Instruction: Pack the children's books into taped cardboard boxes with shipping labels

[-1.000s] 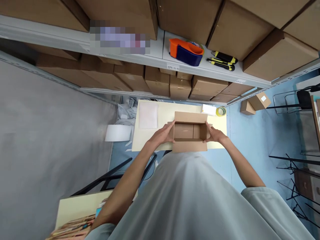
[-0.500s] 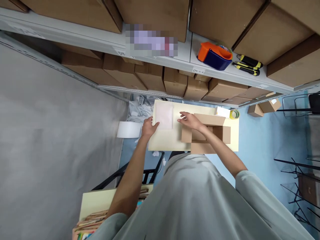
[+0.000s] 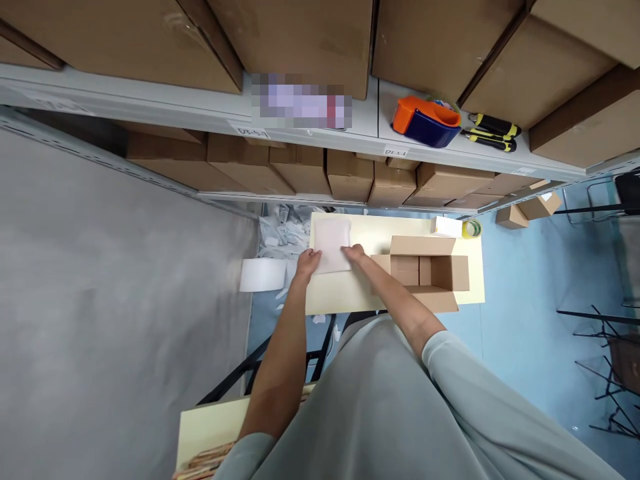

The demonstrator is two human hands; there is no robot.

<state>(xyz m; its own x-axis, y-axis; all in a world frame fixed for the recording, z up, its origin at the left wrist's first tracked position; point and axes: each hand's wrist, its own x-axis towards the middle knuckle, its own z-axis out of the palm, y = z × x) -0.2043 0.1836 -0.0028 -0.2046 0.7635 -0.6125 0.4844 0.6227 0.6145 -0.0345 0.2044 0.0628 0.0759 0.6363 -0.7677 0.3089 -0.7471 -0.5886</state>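
A flat, pale pinkish-white wrapped packet (image 3: 332, 247) lies at the left end of the cream table (image 3: 350, 293). My left hand (image 3: 307, 262) grips its left edge, thumb on top. On the opposite edge, my right hand (image 3: 355, 254) is closed with the thumb over the packet; its other fingers are partly hidden. What is inside the wrapping cannot be seen. To the right of my hands stands an open cardboard box (image 3: 443, 272) with its flaps folded out, and no contents show in the visible part of its inside.
Behind the table rises a shelf (image 3: 320, 138) of cardboard boxes, with an orange and blue tape dispenser (image 3: 427, 122) and box cutters (image 3: 493, 133). A white box (image 3: 447, 227) and yellow tape roll (image 3: 471, 229) sit at the table's back right. Left is a white roll (image 3: 263, 275).
Both hands have closed on the packet's sides; my right hand came left from above the cardboard box. The packet seems slightly shifted, though the camera view has moved too.
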